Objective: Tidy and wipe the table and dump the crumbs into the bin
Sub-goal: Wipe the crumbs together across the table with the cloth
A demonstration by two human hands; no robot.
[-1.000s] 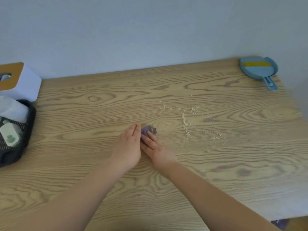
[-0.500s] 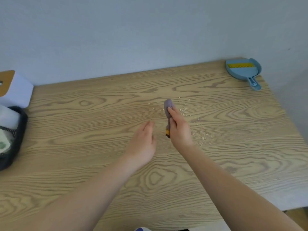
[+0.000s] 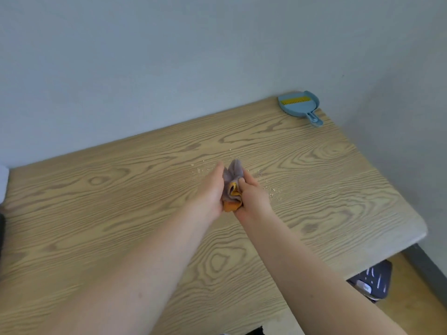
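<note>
1. Crumpled grey-purple and orange cloth (image 3: 232, 187) is held above the middle of the wood-grain tabletop (image 3: 121, 201), bunched between both hands.
2. Cloth long axis runs roughly 12 to 6 o'clock: grey-purple end points to 12, orange folds sit at the 6 end.
3. Left hand (image 3: 210, 192): fingers extended along the cloth's 9 o'clock side, pressing it. Right hand (image 3: 252, 197): fingers curled, pinching the cloth from its 3 o'clock side.
4. Pale crumbs (image 3: 272, 191) lie scattered on the tabletop around the hands, mostly toward 3 and 11 o'clock.
5. Blue plastic dustpan with a yellow-bristled brush (image 3: 300, 106) lies at the 1 o'clock corner, handle pointing to about 4 o'clock.
6. No readable writing or labels on any item.
</note>
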